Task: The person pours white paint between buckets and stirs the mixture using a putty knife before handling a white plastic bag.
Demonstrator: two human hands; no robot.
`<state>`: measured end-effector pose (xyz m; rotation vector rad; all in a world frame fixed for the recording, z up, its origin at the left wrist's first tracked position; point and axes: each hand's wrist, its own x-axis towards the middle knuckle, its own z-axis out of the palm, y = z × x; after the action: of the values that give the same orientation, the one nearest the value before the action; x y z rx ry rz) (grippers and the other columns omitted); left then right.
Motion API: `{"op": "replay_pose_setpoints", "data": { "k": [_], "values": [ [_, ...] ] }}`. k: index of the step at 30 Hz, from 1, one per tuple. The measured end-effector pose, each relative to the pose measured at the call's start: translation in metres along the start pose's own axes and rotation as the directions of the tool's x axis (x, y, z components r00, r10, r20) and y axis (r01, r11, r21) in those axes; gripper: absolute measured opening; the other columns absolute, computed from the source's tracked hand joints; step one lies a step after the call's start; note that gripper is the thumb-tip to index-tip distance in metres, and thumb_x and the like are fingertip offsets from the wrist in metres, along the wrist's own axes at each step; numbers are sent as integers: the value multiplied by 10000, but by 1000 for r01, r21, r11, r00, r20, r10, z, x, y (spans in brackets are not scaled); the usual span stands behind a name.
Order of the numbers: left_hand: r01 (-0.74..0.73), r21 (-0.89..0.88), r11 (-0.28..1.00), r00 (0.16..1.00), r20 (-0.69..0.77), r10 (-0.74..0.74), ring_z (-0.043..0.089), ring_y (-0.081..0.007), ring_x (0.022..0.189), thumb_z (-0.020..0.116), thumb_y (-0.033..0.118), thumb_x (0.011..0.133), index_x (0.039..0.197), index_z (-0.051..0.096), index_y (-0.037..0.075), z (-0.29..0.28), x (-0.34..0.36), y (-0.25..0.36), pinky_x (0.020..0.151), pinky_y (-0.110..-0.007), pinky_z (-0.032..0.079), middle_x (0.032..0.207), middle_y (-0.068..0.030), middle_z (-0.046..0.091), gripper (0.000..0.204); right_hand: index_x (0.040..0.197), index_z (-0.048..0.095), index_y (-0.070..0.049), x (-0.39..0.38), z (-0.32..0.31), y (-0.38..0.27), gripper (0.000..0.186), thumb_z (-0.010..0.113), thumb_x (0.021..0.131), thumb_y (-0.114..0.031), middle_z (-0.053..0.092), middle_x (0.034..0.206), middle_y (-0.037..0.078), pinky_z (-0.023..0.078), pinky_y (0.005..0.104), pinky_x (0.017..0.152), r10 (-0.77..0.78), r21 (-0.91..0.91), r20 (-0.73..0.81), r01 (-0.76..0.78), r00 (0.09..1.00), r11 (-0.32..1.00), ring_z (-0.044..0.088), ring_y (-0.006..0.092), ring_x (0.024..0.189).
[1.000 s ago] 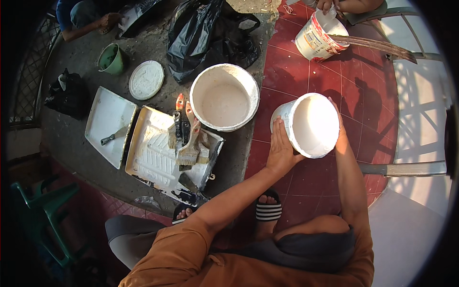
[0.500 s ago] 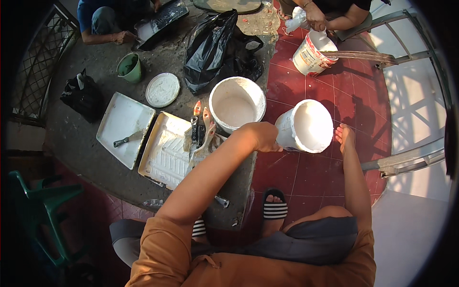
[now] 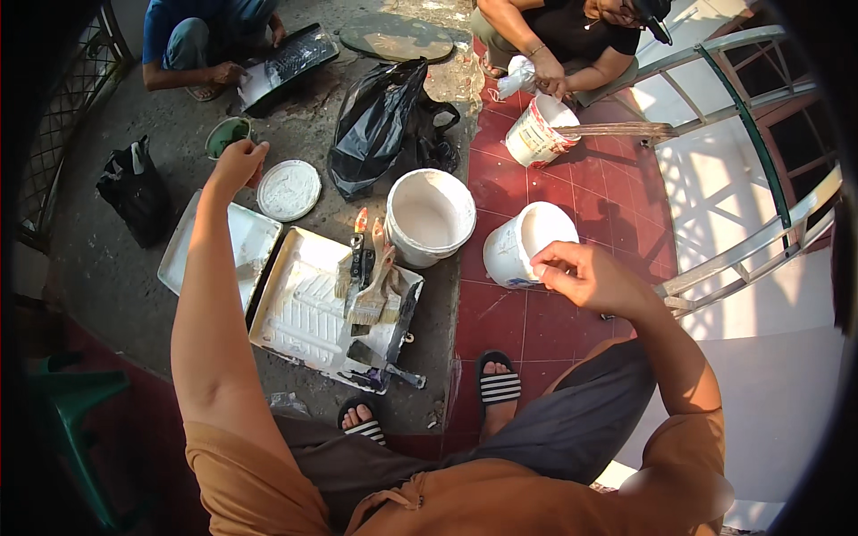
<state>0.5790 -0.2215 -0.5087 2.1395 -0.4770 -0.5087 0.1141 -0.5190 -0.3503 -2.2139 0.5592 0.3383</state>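
Note:
My left hand [image 3: 239,165] is raised at the lower edge of the green pot [image 3: 228,136], fingers curled; whether they hold anything is hidden. My right hand [image 3: 572,272] hovers loosely bent, thumb apart, in front of the white bucket [image 3: 505,246] on the red tiles, holding nothing visible. A larger white bucket [image 3: 429,214] sits on the concrete. Several paintbrushes [image 3: 366,281] lie on a roller tray [image 3: 286,313], beside a shallow white tray [image 3: 237,268]. A white lid [image 3: 289,190] rests above them.
Black plastic bags [image 3: 375,125] lie on the concrete. One co-worker [image 3: 179,49] holds a black tray [image 3: 286,71]; another [image 3: 590,45] grips white plastic over a marked bucket [image 3: 541,129]. Metal frames [image 3: 760,134] stand right, a green chair [image 3: 76,402] lower left.
Both my hands have let go of the smaller white bucket, left standing on the tiles. My left hand has moved up and left to the green pot; the right has drawn slightly left.

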Motion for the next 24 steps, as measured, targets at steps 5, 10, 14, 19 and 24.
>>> {"op": "replay_pose_setpoints", "data": {
  "k": [5, 10, 14, 19, 24],
  "values": [
    [306, 13, 952, 950, 57, -306, 670, -186, 649, 584, 391, 982, 906, 613, 39, 17, -13, -87, 535, -342, 550, 798, -68, 645, 361, 1109, 651, -33, -28, 70, -45, 373, 627, 968, -377, 675, 995, 127, 545, 373, 785, -112, -154, 109, 128, 988, 980, 681, 260, 879],
    [315, 62, 947, 908, 271, -320, 698, -202, 733, 573, 401, 993, 1014, 612, 10, 22, -16, -98, 543, -350, 553, 911, -96, 655, 393, 1205, 617, -41, -29, 100, -18, 425, 538, 994, -401, 651, 1131, 155, 500, 448, 922, -99, -504, 446, 341, 890, 794, 643, 335, 1059],
    [288, 13, 958, 936, 211, -284, 694, -202, 811, 573, 447, 990, 1065, 597, 22, 13, -10, -98, 620, -360, 547, 968, -88, 649, 432, 1235, 608, -38, -22, 116, -29, 419, 544, 989, -372, 645, 1122, 157, 480, 458, 961, -26, -541, 473, 313, 881, 781, 626, 339, 1102],
    [315, -7, 949, 926, 221, -306, 691, -205, 818, 576, 448, 987, 1065, 594, 32, 16, -7, -99, 627, -361, 541, 984, -90, 645, 424, 1325, 567, -52, -13, 127, -24, 473, 537, 986, -381, 635, 1123, 163, 478, 469, 972, -81, -490, 531, 384, 843, 782, 633, 364, 1072],
    [316, -47, 948, 921, 255, -294, 684, -206, 827, 572, 459, 992, 1079, 585, 43, 16, -8, -98, 671, -369, 534, 982, -83, 635, 425, 1301, 580, -46, -9, 131, -7, 456, 552, 978, -367, 643, 1085, 159, 491, 466, 947, -69, -526, 520, 383, 851, 760, 645, 359, 1048]
  ]
}}
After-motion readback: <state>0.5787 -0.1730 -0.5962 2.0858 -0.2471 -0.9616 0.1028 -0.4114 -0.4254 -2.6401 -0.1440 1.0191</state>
